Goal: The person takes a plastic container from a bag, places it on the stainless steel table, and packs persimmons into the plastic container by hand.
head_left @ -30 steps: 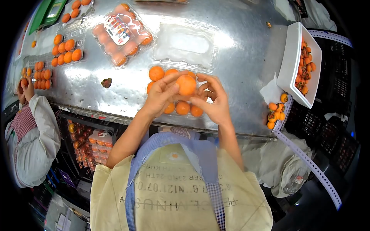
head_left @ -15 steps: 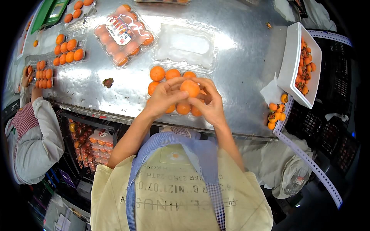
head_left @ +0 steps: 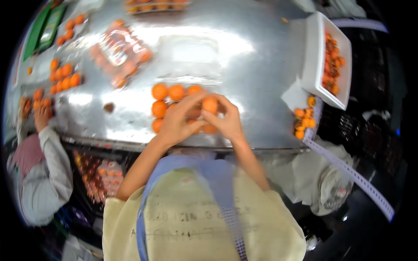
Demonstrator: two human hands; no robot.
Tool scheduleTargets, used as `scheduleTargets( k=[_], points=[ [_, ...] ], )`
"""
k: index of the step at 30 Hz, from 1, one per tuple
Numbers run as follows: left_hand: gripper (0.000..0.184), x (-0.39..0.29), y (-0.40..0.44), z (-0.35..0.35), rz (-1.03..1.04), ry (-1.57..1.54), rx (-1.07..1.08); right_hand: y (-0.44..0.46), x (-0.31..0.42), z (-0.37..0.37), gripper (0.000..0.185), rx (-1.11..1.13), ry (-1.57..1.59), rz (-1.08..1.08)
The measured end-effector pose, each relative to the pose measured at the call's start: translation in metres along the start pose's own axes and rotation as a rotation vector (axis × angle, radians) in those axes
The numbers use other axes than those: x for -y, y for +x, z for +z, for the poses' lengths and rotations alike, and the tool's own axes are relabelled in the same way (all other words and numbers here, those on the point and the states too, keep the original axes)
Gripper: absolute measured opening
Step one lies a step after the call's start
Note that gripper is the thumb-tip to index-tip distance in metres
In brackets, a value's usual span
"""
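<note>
A persimmon (head_left: 210,105) is pinched between the thumb and fingers of my right hand (head_left: 228,124), above an opened clear plastic clamshell pack. My left hand (head_left: 176,122) arches over the pack, thumb and fingers apart, fingertips close to that persimmon; whether they touch it is blurred. Rows of persimmons (head_left: 159,92) fill the pack's base, some hidden under my hands. Its clear lid (head_left: 189,56) lies folded back on the far side.
A closed persimmon pack (head_left: 119,54) sits left on the metal table (head_left: 257,87). At right, a white foam box (head_left: 314,65) holds persimmons, with several loose ones (head_left: 305,117) beside it. On the left, a co-worker's hand (head_left: 42,116) touches another pack. A brown leafy scrap (head_left: 108,107) lies nearby.
The whole view has shifted, with the table contents appearing further left. My left hand has come away from around the held persimmon and spread lower over the pack; my right hand keeps the fruit.
</note>
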State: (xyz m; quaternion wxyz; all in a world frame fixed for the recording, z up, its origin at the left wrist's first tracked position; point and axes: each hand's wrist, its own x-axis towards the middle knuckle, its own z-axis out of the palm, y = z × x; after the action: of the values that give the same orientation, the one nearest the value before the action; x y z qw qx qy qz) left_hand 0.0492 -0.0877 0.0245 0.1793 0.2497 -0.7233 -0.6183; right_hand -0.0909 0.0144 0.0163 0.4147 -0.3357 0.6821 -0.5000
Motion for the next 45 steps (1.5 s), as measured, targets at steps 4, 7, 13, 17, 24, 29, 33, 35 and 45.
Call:
scheduleTargets(
  k=[4,7,13,17,24,29,33,35,45],
  points=[
    [0.069,0.002,-0.003,0.001,-0.188,-0.129,-0.006,0.02,-0.027,-0.104,0.031,-0.465,0.282,0.071],
    [0.055,0.022,-0.006,-0.004,-0.228,-0.138,-0.072,0.034,-0.004,-0.214,0.041,-0.836,0.159,0.063],
    [0.036,0.02,-0.006,-0.014,-0.278,-0.26,-0.245,0.056,0.012,-0.296,0.039,-0.81,0.572,-0.245],
    [0.031,0.042,-0.015,-0.03,-0.253,-0.355,-0.454,0.053,-0.002,-0.169,0.03,-0.385,0.111,-0.032],
    [0.024,0.061,-0.036,-0.043,-0.317,-0.337,-0.531,0.05,-0.012,-0.005,0.035,0.105,-0.671,-0.166],
    [0.02,0.061,-0.038,-0.039,-0.317,-0.372,-0.502,0.055,-0.006,0.018,0.036,0.121,-0.969,-0.29],
    [0.019,0.062,-0.036,-0.04,-0.313,-0.372,-0.485,0.059,0.0,0.022,0.032,0.154,-0.993,-0.21],
    [0.019,0.062,-0.035,-0.04,-0.304,-0.377,-0.491,0.061,0.002,0.014,0.032,0.18,-0.821,-0.075],
    [0.018,0.089,-0.043,-0.054,-0.299,-0.252,-0.536,0.059,-0.031,-0.172,0.04,-0.324,0.761,0.037]
  ],
)
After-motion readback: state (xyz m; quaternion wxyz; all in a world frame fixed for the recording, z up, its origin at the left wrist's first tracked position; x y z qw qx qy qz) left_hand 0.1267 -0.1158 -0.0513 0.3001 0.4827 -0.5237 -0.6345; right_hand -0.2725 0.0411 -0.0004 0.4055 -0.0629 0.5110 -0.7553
